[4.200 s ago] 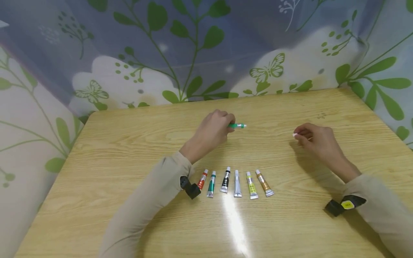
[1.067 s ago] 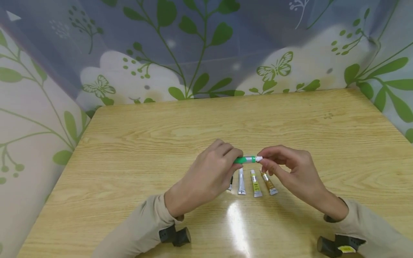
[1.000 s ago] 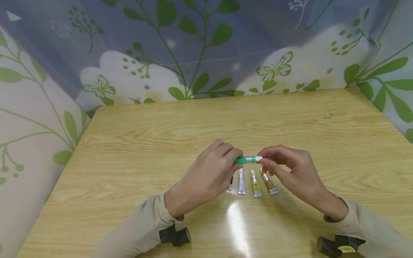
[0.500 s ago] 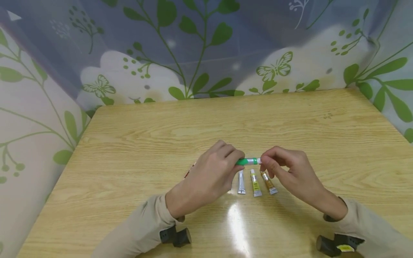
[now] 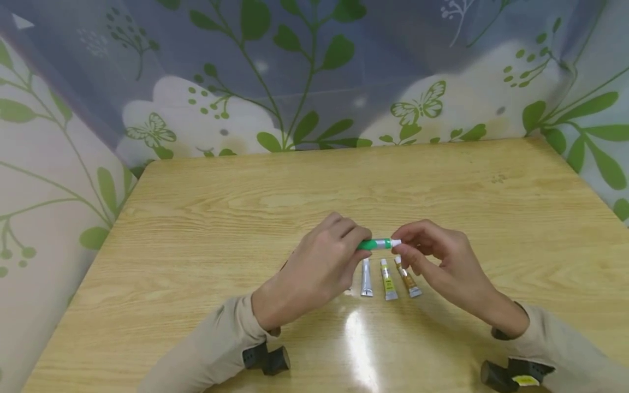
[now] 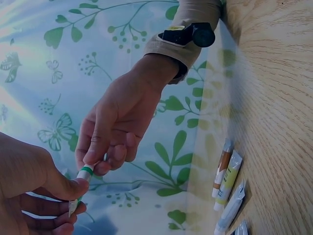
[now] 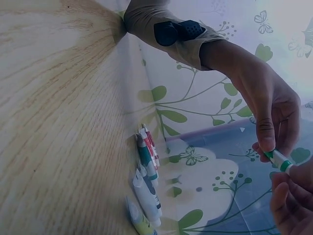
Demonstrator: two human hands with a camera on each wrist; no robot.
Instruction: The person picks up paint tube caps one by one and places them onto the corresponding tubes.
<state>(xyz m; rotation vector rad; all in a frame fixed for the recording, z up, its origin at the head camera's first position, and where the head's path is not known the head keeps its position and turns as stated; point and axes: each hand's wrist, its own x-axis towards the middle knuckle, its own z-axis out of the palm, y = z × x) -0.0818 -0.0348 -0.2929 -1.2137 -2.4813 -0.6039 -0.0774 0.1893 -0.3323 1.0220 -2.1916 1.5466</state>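
Note:
My left hand (image 5: 314,262) grips a green paint tube (image 5: 377,244) by its body, level above the table, with its end pointing right. At that end is a small white cap (image 5: 396,243), pinched between thumb and fingertips of my right hand (image 5: 444,255). How tightly the cap sits cannot be told. Just below the hands lie a silver tube (image 5: 366,279), a yellow tube (image 5: 388,281) and a gold-brown tube (image 5: 408,279). My left hand mostly hides other tubes; the right wrist view shows a red tube (image 7: 151,149) and a dark green tube (image 7: 146,156) among them.
The wooden table (image 5: 236,202) spreads around the hands, with a patterned curtain (image 5: 304,76) along its back and sides. Each wrist wears a black camera, such as the left camera (image 5: 267,359) near the front.
Both hands came closer to me and together above the row, bringing the white cap to the green tube's end. Over the last second only the right fingers shifted slightly around the cap.

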